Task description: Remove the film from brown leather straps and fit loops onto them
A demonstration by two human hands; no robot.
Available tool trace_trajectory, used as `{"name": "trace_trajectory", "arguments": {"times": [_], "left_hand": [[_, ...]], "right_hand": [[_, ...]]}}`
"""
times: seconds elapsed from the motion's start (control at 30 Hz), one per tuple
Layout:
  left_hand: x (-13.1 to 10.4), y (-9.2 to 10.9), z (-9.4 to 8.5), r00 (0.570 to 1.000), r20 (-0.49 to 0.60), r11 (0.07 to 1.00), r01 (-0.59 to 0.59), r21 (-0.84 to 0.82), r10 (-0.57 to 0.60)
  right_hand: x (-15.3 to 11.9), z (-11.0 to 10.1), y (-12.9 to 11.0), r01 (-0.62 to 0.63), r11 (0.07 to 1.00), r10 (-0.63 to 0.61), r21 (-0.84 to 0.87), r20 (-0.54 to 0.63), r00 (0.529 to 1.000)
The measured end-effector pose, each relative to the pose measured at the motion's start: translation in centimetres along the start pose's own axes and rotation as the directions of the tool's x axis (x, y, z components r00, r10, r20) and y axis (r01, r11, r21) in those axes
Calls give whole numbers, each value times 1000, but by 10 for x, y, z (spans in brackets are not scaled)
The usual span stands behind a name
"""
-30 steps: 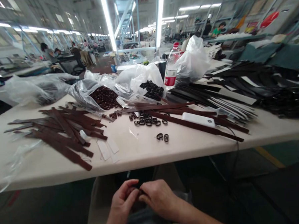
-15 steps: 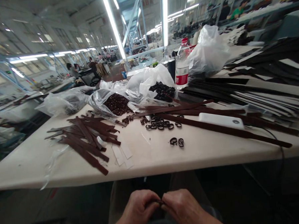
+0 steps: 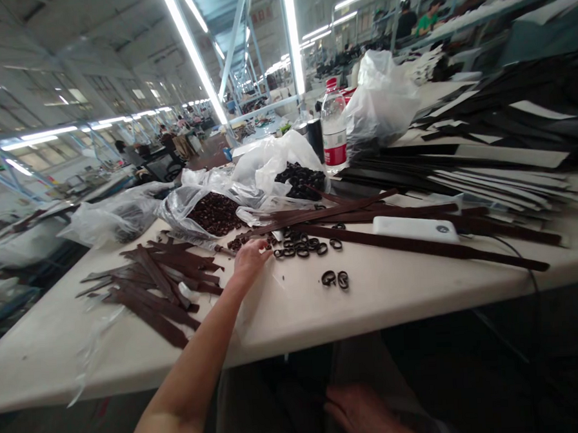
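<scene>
My left hand reaches over the table, its fingers at the small brown pieces and beside the dark rings. Whether its fingertips hold anything is too small to tell. Below the table's front edge, over my lap, is my right hand, dim and with fingers curled; what it holds, if anything, is hidden. Two dark rings lie apart, nearer the front edge. Brown strips are piled at the left, and longer brown strips run to the right.
Behind the rings are an open bag of brown pieces and a bag of black pieces. A bottle, a white device with a cable and black strips stand or lie at the right. People sit far back.
My left hand has left my right hand and moved up and forward onto the table among the small pieces. My right hand stays low over my lap. The view has shifted slightly.
</scene>
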State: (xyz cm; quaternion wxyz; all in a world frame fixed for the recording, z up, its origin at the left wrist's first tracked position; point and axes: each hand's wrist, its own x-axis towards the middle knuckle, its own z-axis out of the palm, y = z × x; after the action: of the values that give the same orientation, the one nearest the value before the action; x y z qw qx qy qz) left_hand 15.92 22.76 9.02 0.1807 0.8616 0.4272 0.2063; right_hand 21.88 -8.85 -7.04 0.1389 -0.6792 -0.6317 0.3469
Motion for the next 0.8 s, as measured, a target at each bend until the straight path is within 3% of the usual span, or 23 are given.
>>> {"name": "trace_trajectory", "arguments": {"times": [0.1, 0.2, 0.4, 0.5, 0.6, 0.73, 0.8], "left_hand": [[19, -2, 18, 999, -7, 999, 31, -6, -31], [25, -5, 23, 998, -17, 996, 62, -65, -63], [14, -9, 2, 986, -43, 924, 138, -358, -164], [-19, -5, -14, 977, 2, 817, 178, -549, -211], [-70, 5, -24, 967, 72, 694, 226, -684, -244], [-139, 22, -24, 923, 245, 317, 337, -887, -296], [-165, 29, -20, 899, 300, 179, 368, -913, -319]], "right_hand": [[-1, 0, 6, -9, 999, 11, 46, -54, 998], [-3, -5, 8, -11, 997, 16, 77, -58, 998], [-7, -25, -1, 4, 985, 11, 170, -86, 996], [-13, -53, -11, 70, 969, -33, 237, -157, 987], [-20, -88, -27, 150, 961, -84, 233, -272, 959], [-23, -127, -57, 254, 953, -166, 167, -414, 895], [-20, -138, -73, 309, 946, -227, 102, -472, 852]]}}
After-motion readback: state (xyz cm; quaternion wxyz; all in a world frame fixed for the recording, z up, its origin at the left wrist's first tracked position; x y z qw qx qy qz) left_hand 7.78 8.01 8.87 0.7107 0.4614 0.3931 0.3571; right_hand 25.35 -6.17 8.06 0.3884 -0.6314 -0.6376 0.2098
